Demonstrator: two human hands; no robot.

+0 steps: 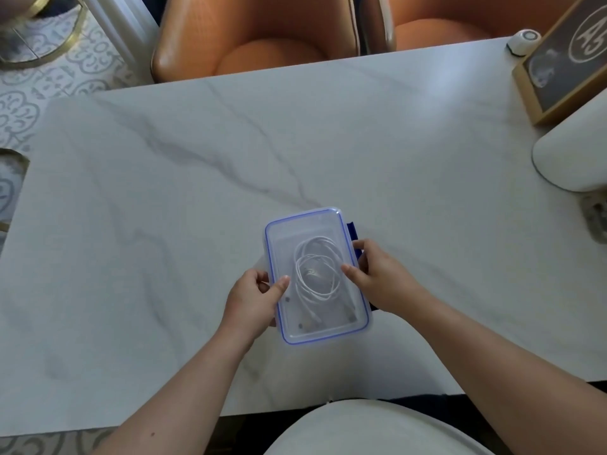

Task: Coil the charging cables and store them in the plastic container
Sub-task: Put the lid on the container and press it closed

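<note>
A clear plastic container point(358, 318) with a blue-rimmed lid on top rests on the marble table near the front middle. Coiled white charging cables point(317, 272) lie inside, visible through the lid. My left hand point(254, 298) grips the container's left long side, thumb on the lid. My right hand point(377, 277) holds the right long side, fingers by a dark blue latch point(352, 232), thumb on the lid.
The white marble table point(230, 159) stretches around the container. Two orange chairs point(256, 37) stand at the far edge. A framed wooden box point(565, 64) and a small round white device point(524, 42) sit far right. A white chair back point(571, 152) is at the right.
</note>
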